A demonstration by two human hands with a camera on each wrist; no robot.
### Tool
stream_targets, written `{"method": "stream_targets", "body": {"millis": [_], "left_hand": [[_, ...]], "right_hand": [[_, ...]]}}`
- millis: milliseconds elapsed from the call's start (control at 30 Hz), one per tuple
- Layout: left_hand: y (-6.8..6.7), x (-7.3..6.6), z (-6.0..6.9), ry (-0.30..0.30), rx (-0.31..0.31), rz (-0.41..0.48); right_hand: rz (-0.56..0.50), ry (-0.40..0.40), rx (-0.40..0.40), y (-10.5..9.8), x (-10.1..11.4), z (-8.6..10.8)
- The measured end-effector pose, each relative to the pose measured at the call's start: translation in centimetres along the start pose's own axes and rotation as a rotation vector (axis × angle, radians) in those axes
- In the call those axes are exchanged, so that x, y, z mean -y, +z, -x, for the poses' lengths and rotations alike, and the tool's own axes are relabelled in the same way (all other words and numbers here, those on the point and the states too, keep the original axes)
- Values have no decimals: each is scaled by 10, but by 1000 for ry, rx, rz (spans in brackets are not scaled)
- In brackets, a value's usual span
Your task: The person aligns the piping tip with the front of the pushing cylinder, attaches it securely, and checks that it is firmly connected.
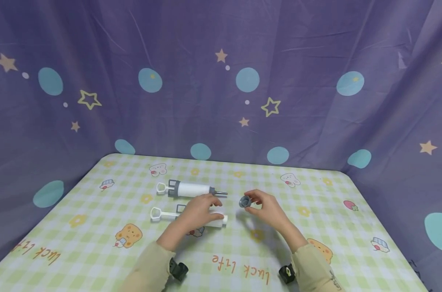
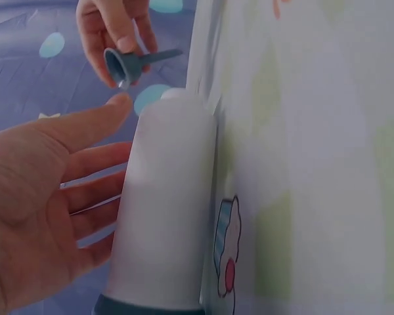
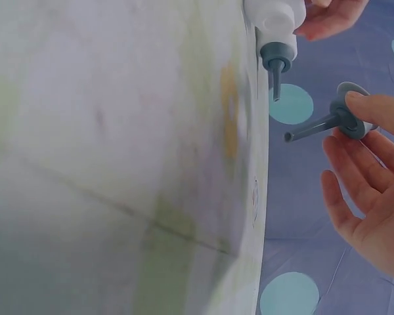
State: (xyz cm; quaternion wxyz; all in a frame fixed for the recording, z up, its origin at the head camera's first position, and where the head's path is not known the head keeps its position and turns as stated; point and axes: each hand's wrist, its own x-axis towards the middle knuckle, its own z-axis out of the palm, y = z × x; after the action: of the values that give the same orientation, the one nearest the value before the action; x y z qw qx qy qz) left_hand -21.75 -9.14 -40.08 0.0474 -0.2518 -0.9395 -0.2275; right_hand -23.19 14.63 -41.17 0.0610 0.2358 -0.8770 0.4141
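Note:
My right hand (image 1: 268, 209) pinches a grey nozzle cap (image 3: 345, 115) between thumb and fingers, above the table. The cap has a wide, hollow round base and a thin tube, seen in both wrist views. My left hand (image 1: 197, 213) is at the nearer white syringe (image 1: 218, 222), its fingers fairly straight alongside the white barrel (image 2: 164, 203); whether they touch it I cannot tell. That syringe lies on the table with its bare white tip toward the right and a white plunger handle (image 1: 156, 214) on the left. The hand hides part of its barrel.
A second white syringe (image 1: 193, 189) lies just behind, with grey fittings and a grey nozzle (image 1: 221, 193) pointing right. A green-and-white checked tablecloth (image 1: 107, 211) with printed pictures covers the table. A purple curtain (image 1: 191, 113) hangs behind it.

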Motion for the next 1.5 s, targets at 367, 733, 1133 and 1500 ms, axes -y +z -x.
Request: {"method": "stream_targets", "body": {"millis": [367, 733, 1133, 1500], "left_hand": [[2, 13, 8, 43, 104, -55], [2, 14, 11, 34, 129, -82], [3, 14, 14, 16, 118, -83], [2, 12, 8, 89, 0, -161]], "right_hand": [[-6, -1, 39, -2, -2, 5], [9, 29, 69, 0, -5, 6], [-2, 36, 85, 2, -5, 8], [19, 34, 88, 3, -5, 7]]}}
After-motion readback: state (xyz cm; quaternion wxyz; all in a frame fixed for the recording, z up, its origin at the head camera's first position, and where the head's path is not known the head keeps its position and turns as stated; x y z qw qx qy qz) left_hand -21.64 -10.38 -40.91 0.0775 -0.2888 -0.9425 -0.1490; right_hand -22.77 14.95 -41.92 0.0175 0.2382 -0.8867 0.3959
